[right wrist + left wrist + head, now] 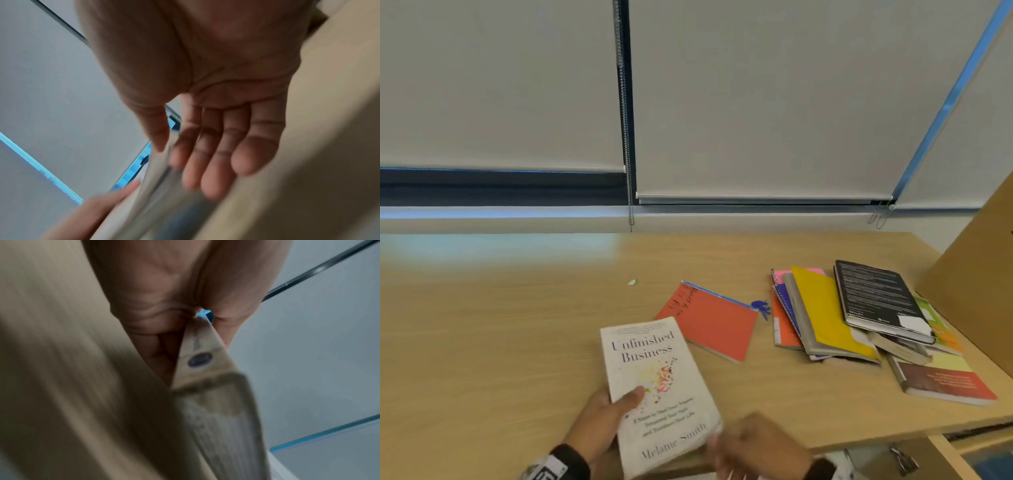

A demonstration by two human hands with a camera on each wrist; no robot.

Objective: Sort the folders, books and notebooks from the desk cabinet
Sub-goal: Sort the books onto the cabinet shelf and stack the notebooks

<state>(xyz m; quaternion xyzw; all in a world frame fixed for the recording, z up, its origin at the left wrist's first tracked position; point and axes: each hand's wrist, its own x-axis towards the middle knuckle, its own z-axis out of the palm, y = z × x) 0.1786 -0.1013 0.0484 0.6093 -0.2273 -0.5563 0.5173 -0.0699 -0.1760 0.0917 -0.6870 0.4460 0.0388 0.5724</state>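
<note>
My left hand (616,407) grips a white paperback titled "Unfinished Business" (657,387) by its left edge, thumb on the cover, above the near edge of the wooden desk (500,325). In the left wrist view the book's spine (199,360) sits between thumb and curled fingers. My right hand (750,445) is blurred at the book's lower right corner; in the right wrist view its fingers (216,154) are straight beside the book's page edge (156,175). An orange notebook (715,325) lies flat behind the book. A loose pile of books and folders (859,315) lies at the right.
A black hardback (876,298) tops the pile, over a yellow folder (828,315). A red-and-yellow book (945,380) lies near the desk's front right edge. A wooden panel (979,267) stands at the far right. Window blinds (756,102) hang behind. A small paper scrap (632,282) lies mid-desk.
</note>
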